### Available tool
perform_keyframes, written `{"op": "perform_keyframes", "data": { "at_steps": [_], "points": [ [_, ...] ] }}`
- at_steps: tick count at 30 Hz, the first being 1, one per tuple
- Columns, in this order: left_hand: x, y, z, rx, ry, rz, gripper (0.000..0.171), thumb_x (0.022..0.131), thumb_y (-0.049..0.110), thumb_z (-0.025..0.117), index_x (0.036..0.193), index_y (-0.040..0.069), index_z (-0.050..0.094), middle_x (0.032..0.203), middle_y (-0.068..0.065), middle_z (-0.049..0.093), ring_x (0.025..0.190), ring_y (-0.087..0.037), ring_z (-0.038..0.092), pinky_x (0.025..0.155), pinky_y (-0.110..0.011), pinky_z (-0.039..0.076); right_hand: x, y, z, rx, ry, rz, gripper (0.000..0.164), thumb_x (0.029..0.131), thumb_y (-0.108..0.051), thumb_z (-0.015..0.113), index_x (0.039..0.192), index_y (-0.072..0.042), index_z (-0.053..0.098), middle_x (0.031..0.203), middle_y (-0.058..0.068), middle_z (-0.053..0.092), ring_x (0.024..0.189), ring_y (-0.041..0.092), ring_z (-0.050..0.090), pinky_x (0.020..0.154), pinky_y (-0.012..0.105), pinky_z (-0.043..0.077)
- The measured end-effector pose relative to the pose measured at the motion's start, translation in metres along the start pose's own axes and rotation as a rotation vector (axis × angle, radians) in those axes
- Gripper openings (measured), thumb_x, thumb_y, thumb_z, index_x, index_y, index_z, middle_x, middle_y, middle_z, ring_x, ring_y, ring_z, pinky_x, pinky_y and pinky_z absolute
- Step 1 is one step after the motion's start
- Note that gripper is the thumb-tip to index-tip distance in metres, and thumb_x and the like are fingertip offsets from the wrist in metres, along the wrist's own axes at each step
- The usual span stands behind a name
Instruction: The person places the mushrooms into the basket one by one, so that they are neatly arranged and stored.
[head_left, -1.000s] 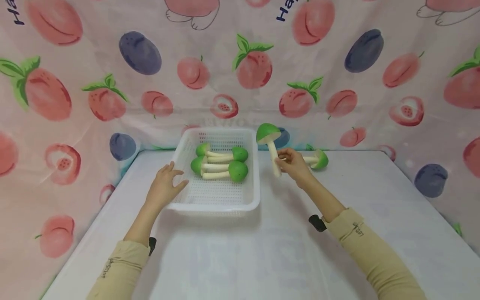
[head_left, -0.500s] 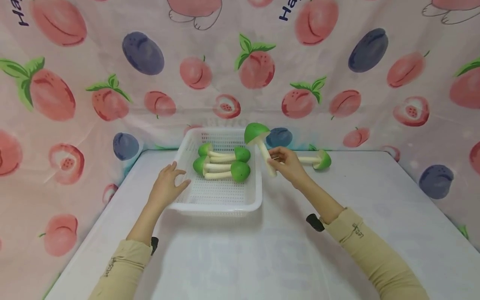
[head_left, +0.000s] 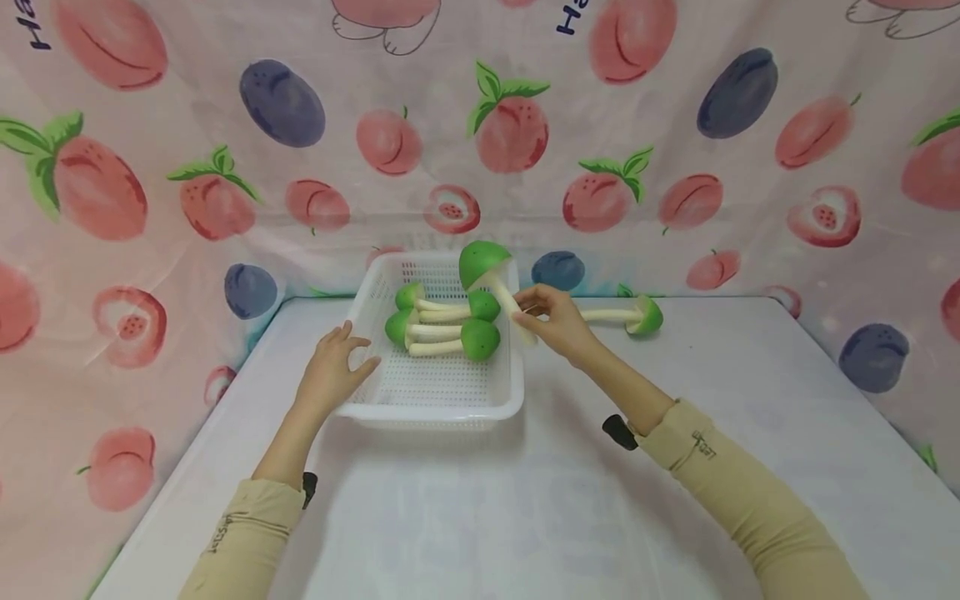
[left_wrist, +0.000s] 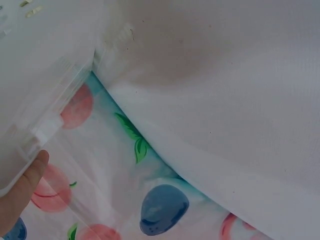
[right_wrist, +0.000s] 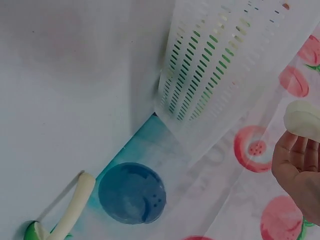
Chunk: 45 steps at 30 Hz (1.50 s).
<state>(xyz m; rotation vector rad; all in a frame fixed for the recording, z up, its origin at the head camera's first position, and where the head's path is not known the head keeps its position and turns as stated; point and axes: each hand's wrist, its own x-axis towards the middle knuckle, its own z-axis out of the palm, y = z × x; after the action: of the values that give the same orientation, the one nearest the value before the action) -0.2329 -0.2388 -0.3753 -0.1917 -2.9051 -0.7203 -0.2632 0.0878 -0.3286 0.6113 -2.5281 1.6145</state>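
Observation:
My right hand pinches the pale stem of a green-capped mushroom, tilted with its cap up and to the left. The cap overlaps the back right of a white perforated plastic basket. In the right wrist view, the stem's end shows above my curled fingers. My left hand rests at the basket's left rim, thumb and one finger spread over the inside. One of its fingers lies along the rim in the left wrist view. Inside the basket lie several more green-capped mushrooms, on their sides.
Another green-capped mushroom lies on the white table right of the basket, its stem partly behind my right hand. Behind the table hangs a fruit-printed cloth.
My right hand has carried the mushroom leftward, from beside the basket to over its right rim. My left hand has stayed at the left rim.

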Motion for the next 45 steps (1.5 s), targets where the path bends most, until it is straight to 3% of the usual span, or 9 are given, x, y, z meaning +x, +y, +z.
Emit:
{"op": "perform_keyframes", "data": {
  "at_steps": [10, 15, 26, 32, 45],
  "points": [
    [0.001, -0.001, 0.003, -0.006, 0.009, 0.0, 0.043, 0.089, 0.026, 0.061, 0.12, -0.004, 0.059, 0.148, -0.029, 0.029, 0.138, -0.046, 0.025, 0.109, -0.062, 0.025, 0.009, -0.002, 0.014, -0.07, -0.081, -0.083, 0.022, 0.088, -0.002, 0.062, 0.107, 0.008, 0.059, 0.106, 0.025, 0.063, 0.092, 0.035, 0.063, 0.077, 0.037, 0.056],
    [0.001, -0.001, 0.001, -0.007, 0.015, 0.0, 0.042, 0.09, 0.025, 0.061, 0.12, -0.004, 0.059, 0.148, -0.029, 0.029, 0.138, -0.046, 0.024, 0.109, -0.061, 0.025, 0.017, 0.0, 0.024, -0.121, -0.109, -0.118, 0.021, 0.087, -0.002, 0.063, 0.107, 0.005, 0.061, 0.104, 0.023, 0.066, 0.091, 0.033, 0.064, 0.079, 0.04, 0.055],
    [0.001, -0.001, 0.0, -0.017, 0.016, -0.016, 0.041, 0.089, 0.019, 0.061, 0.122, -0.004, 0.058, 0.149, -0.028, 0.03, 0.139, -0.045, 0.024, 0.11, -0.061, 0.023, 0.029, 0.005, 0.047, -0.184, -0.206, -0.103, 0.021, 0.088, -0.003, 0.062, 0.108, 0.005, 0.062, 0.104, 0.021, 0.066, 0.086, 0.03, 0.064, 0.074, 0.031, 0.054],
    [0.001, -0.001, -0.001, -0.029, 0.043, 0.007, 0.04, 0.088, 0.011, 0.057, 0.124, -0.007, 0.055, 0.146, -0.029, 0.033, 0.137, -0.047, 0.027, 0.111, -0.059, 0.023, 0.034, 0.009, 0.058, -0.21, -0.243, -0.116, 0.018, 0.087, -0.001, 0.063, 0.103, 0.006, 0.063, 0.1, 0.019, 0.067, 0.093, 0.028, 0.063, 0.081, 0.032, 0.054],
    [0.001, -0.003, -0.001, -0.043, 0.047, 0.002, 0.042, 0.086, 0.001, 0.048, 0.127, -0.009, 0.052, 0.146, -0.03, 0.034, 0.137, -0.046, 0.027, 0.112, -0.058, 0.023, 0.04, 0.011, 0.081, -0.351, -0.31, -0.046, 0.016, 0.084, -0.001, 0.065, 0.1, 0.003, 0.066, 0.096, 0.016, 0.07, 0.09, 0.027, 0.066, 0.078, 0.028, 0.055]
  ]
}}
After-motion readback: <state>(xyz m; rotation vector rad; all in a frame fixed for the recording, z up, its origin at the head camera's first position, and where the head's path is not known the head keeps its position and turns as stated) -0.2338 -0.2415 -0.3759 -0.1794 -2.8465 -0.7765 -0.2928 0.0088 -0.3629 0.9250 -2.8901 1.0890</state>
